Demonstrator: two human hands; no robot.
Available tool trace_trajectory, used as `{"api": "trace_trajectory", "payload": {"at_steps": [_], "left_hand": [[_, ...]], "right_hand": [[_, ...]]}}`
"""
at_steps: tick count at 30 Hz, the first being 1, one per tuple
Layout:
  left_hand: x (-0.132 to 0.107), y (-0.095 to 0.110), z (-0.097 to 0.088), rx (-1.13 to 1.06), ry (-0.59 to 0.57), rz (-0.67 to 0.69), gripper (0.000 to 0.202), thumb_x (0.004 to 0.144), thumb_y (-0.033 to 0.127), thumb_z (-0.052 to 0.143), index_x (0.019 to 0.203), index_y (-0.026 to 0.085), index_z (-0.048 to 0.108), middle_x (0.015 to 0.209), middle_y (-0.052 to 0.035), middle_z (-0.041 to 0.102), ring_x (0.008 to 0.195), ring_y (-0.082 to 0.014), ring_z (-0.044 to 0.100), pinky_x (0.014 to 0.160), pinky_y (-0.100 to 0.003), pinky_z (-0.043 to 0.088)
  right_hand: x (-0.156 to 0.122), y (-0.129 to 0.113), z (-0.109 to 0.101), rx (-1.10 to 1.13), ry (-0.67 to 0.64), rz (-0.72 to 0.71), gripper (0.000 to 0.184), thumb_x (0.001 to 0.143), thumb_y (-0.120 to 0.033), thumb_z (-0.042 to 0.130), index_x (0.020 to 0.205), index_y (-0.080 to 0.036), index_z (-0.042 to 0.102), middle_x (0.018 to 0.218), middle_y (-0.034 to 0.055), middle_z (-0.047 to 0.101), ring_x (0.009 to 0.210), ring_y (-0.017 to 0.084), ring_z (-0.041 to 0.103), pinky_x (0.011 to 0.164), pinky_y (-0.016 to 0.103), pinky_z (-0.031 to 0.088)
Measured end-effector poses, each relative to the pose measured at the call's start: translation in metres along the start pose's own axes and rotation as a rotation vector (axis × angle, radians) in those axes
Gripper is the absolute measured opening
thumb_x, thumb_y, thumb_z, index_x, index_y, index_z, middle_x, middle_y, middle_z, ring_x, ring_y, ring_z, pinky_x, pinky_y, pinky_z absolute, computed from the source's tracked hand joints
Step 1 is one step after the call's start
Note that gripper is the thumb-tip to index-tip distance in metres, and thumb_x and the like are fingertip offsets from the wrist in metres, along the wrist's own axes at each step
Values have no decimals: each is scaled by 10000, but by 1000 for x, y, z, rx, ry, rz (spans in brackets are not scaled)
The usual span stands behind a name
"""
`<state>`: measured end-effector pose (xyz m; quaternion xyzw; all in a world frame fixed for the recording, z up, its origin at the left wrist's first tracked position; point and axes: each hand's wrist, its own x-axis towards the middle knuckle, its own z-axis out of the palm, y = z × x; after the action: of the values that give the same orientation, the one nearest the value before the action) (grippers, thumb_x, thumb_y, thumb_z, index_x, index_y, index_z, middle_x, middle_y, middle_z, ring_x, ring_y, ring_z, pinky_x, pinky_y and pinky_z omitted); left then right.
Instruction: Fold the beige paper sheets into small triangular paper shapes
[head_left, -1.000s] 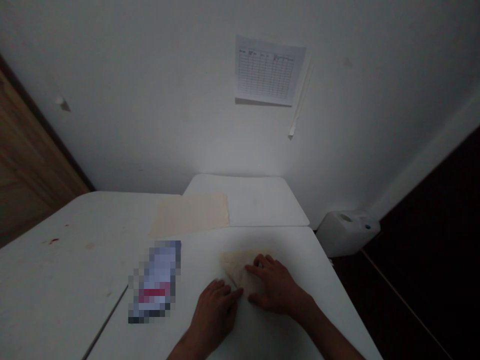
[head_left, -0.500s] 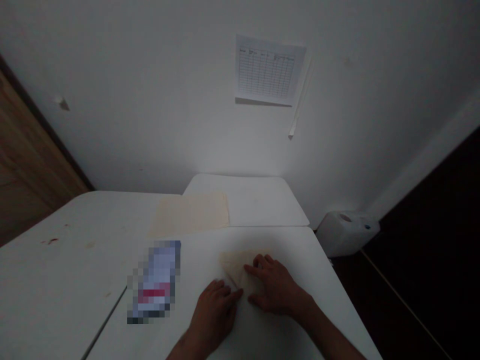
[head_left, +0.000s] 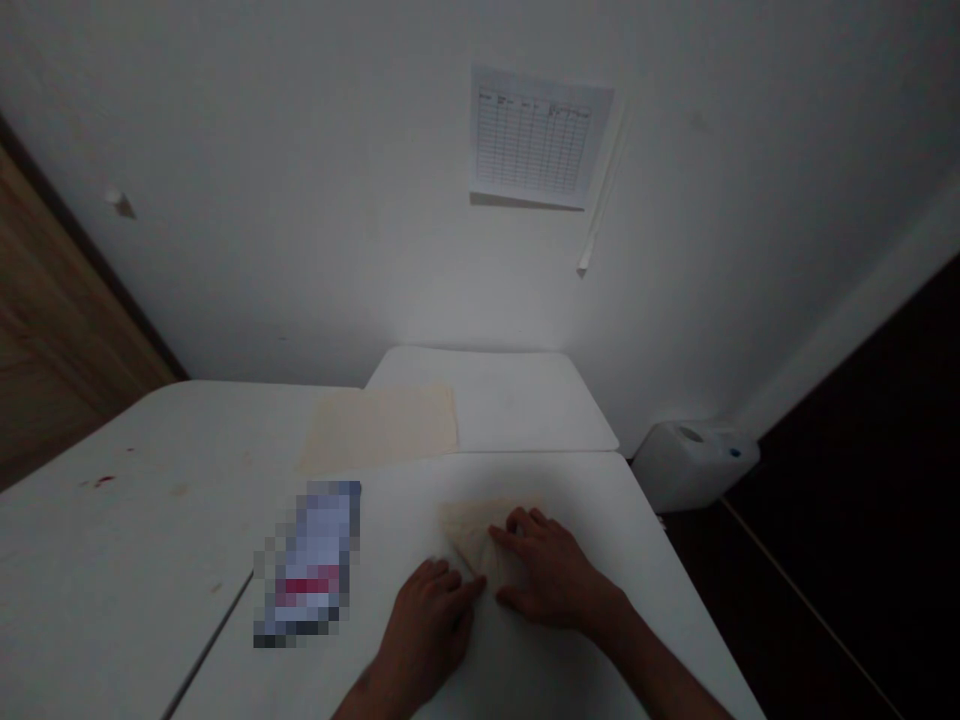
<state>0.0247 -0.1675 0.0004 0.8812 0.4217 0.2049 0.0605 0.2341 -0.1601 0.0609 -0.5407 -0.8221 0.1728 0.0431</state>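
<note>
On the near right part of the white table [head_left: 150, 560], close to my body, lies a folded sheet [head_left: 466, 524], cream in colour, with one pointed corner showing to the far left. My right hand [head_left: 551, 578] lies flat on top of it, palm down and fingers spread, covering most of its right side; nothing is pinched or clasped. My left hand [head_left: 431, 628] rests flat on the table just to the near left, fingers loose and unclenched, the fingertips [head_left: 459, 588] touching the sheet's near edge, beside my right thumb. Left of my hands sits a blurred packet [head_left: 309, 562], apart from the sheet. Farther off lies a flat sheet [head_left: 382, 428] of the same cream colour, near the seam with a second table [head_left: 525, 400]. Right of the tables, a white container [head_left: 694, 462] stands on the dark floor. A printed chart [head_left: 534, 140] hangs on the far wall.
</note>
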Motion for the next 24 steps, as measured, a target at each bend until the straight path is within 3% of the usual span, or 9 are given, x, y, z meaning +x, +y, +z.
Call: {"api": "trace_trajectory", "payload": {"at_steps": [10, 14, 24], "left_hand": [[-2, 0, 1, 82, 6, 73, 397, 747, 73, 548, 1071, 257, 687, 735, -36, 657, 761, -218, 610, 820, -432, 510], [-1, 3, -1, 158, -41, 116, 431, 737, 88, 570, 1132, 234, 659, 780, -49, 673, 779, -225, 614, 837, -438, 500], [1, -3, -11, 138, -86, -26, 400, 786, 99, 538, 1103, 294, 685, 726, -25, 688, 742, -203, 626, 806, -394, 479]], "right_hand": [[2, -2, -5, -18, -32, -4, 767, 713, -490, 661, 1404, -272, 410, 1283, 90, 473, 1170, 308, 419, 999, 431, 337], [3, -1, -2, -22, -19, -12, 759, 700, -492, 673, 1384, -263, 438, 1274, 95, 483, 1147, 311, 434, 991, 434, 348], [1, -2, -4, -9, -23, -3, 765, 704, -494, 675, 1394, -278, 424, 1273, 86, 480, 1154, 301, 429, 1001, 421, 336]]}}
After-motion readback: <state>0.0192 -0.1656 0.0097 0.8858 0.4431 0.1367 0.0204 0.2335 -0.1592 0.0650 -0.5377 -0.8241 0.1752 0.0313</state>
